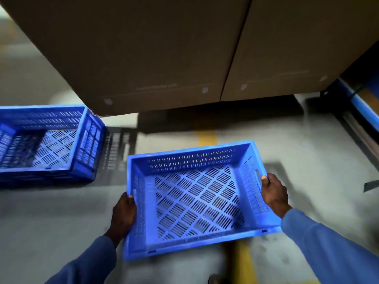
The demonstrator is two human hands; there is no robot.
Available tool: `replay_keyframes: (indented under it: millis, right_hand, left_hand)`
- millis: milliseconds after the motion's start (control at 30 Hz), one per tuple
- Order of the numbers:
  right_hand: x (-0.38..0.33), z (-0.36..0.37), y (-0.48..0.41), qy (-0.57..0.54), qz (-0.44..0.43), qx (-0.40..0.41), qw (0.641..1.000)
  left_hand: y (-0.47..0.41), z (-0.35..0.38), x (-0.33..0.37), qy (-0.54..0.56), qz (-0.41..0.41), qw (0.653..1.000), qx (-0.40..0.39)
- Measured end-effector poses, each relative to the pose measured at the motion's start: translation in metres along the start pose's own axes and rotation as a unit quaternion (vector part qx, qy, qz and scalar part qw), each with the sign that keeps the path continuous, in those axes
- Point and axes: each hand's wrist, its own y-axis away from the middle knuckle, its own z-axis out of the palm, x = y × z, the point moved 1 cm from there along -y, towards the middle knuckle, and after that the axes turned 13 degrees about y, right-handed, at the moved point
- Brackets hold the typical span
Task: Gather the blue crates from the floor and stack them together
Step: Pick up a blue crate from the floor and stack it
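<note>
An empty blue slotted crate (196, 199) hangs level above the floor in the middle of the head view, held between both hands. My left hand (123, 216) grips its left side wall, fingers curled over the rim. My right hand (273, 193) grips its right side wall at the handle slot. A second blue crate (47, 140) sits on the floor at the left, partly cut off by the frame edge; it looks like a stack, with another crate's walls showing beneath it. The two are apart.
Large brown cardboard boxes (184, 48) loom straight ahead, their bottom edge just beyond the held crate. A yellow line (207, 136) runs along the grey floor under the crate. A blue rack beam (356, 99) stands at the right.
</note>
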Motion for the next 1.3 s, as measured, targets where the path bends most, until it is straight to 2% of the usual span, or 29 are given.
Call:
replay_keyframes:
  millis: [233,400,533,633,900,1033,1300]
  right_hand:
    - [0.001,0.042,-0.033,-0.01,-0.002,0.0,1.0]
    - [0.001,0.043,-0.032,0.002,-0.005,-0.005,1.0]
    - [-0.017,0.036,-0.018,0.076,-0.06,0.025,0.995]
    - [-0.041,0.024,0.008,0.077,-0.102,0.019,0.992]
    - [-0.103,-0.07,0.117,0.11,-0.173,0.022,0.979]
    - [-0.119,-0.129,0.177,0.106,-0.186,0.042,0.976]
    - [-0.111,-0.217,0.28,0.084,-0.174,0.069,0.979]
  left_hand:
    - [-0.023,0.029,-0.024,0.002,0.008,1.0,0.008]
    - [-0.026,0.028,-0.022,0.001,0.004,1.0,0.002]
    - [-0.034,0.033,-0.02,-0.119,-0.013,0.993,0.023]
    - [-0.02,0.038,-0.002,-0.163,0.013,0.987,0.012]
    - [0.085,-0.007,0.112,-0.215,0.126,0.964,-0.088]
    - [0.124,-0.047,0.158,-0.232,0.205,0.945,-0.106]
    - [0.211,-0.101,0.224,-0.24,0.25,0.928,-0.137]
